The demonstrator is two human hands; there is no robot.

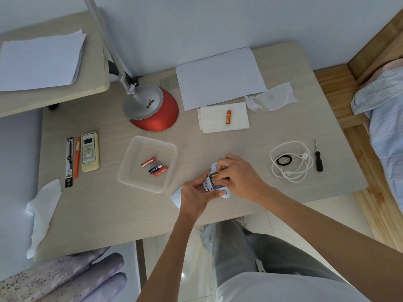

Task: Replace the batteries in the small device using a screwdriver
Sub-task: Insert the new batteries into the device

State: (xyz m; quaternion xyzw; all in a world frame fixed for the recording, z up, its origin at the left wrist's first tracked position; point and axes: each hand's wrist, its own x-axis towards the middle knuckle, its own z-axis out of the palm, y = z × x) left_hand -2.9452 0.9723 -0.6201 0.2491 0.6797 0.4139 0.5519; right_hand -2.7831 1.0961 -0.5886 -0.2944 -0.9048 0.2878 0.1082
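On the pale wood-grain table (109,214), at the far left, lie a flat black pen-refill packet (69,162), a slim orange pen (76,158) and a cream remote control (90,151), side by side. Behind them to the right stands a desk lamp with a red and silver base (152,107). Nearer the front is a clear square plastic container (130,149) with three small batteries (154,167) lying in it.

Just right of the container, the left hand (194,192) grips the small white plastic device (212,182) from below, fingers curled round its edge, above the table's front edge. Its battery bay faces up. The right hand (237,177) comes from the other side, its curled fingertips pinching an orange-gold battery (214,174) at the bay. The fingers hide whether it is fully seated.

Farther back, a second orange battery (228,118) rests on a folded white tissue (237,118). To the right lies a coiled white cable (292,171) with a black ring (284,160) on it. Just beyond the cable the small black-handled screwdriver (318,156) lies apart from both hands.
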